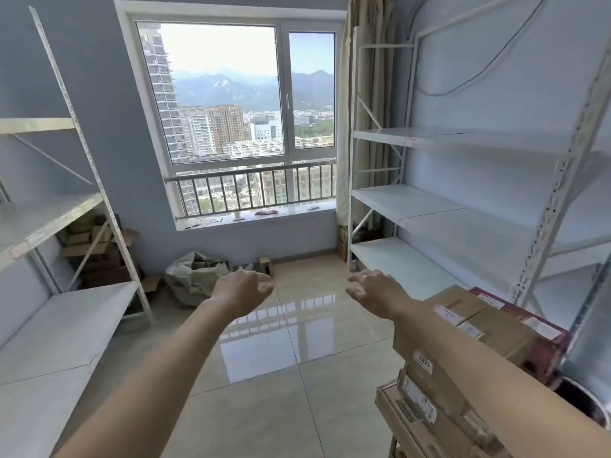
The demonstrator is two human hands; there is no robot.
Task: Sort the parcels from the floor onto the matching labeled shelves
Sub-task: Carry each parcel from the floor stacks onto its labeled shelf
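Parcels are stacked under the right forearm; both hands, left and right, hover spread and empty.

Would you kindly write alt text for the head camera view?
Both bare hands, left hand and right hand, reach forward empty over a tiled floor. Stacked cardboard parcels sit at lower right, with white shelves on both sides and a window ahead.

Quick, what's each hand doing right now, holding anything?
Left hand: open, empty, held out over the floor.
Right hand: open, empty, beside the stacked parcels.
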